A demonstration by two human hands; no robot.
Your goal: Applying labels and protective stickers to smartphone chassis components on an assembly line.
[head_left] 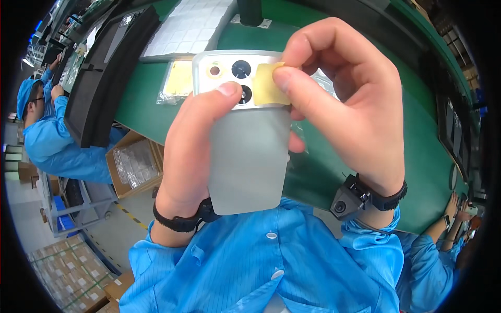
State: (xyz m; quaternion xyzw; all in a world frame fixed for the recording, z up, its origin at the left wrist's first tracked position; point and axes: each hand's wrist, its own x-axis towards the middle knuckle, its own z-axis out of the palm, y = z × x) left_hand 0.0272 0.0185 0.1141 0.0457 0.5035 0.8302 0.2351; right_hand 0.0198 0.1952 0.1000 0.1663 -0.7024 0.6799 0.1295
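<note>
A pale grey-green, phone-shaped device (248,156) is held up in front of my chest, its white upper band carrying round black openings. My left hand (190,135) grips it from the left, the thumb lying on the white band beside the lower black opening. Over the band's right part lies a yellow piece of film or tape (267,86). My right hand (355,94) pinches that piece's upper right corner between thumb and forefinger. The other right fingers are curled, partly hidden behind the device.
Behind the device, a green table (141,107) bears a white compartment tray (188,28) and a clear bag with yellow sheets (178,78). A black rack (99,83) stands left, above an open cardboard box (133,161). Co-workers in blue (68,151) sit at left and lower right.
</note>
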